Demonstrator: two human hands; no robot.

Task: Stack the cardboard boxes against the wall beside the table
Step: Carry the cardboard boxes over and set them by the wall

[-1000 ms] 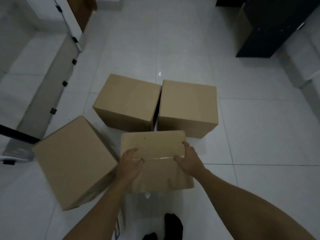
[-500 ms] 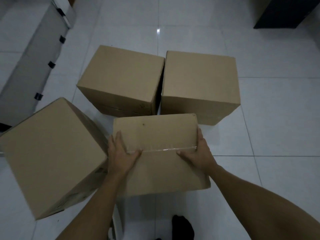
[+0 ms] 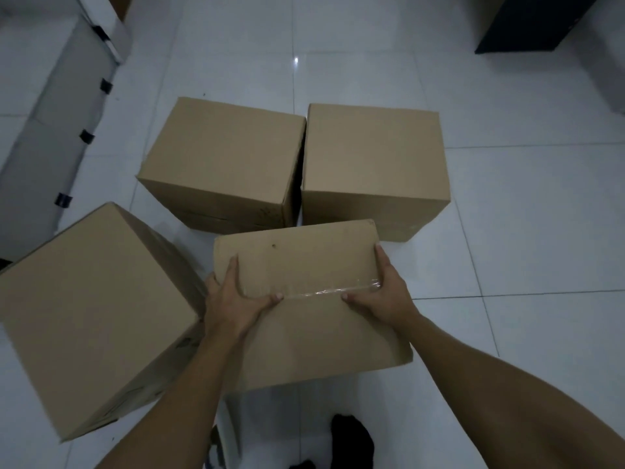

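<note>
Left hand (image 3: 233, 306) and right hand (image 3: 382, 292) grip the taped brown cardboard box (image 3: 311, 306) by its sides, thumbs on top; fingers partly hidden. Three plain cardboard boxes (image 3: 223, 164) surround it on the white tiled floor (image 3: 524, 231).

Dim bluish indoor light, small glare spot on glossy floor tiles (image 3: 296, 60), wide-angle bending at edges, soft detail

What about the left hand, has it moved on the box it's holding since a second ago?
Yes. Judged against the tape seam, the left hand slid outward from the top of the taped box to grip its left edge.
</note>
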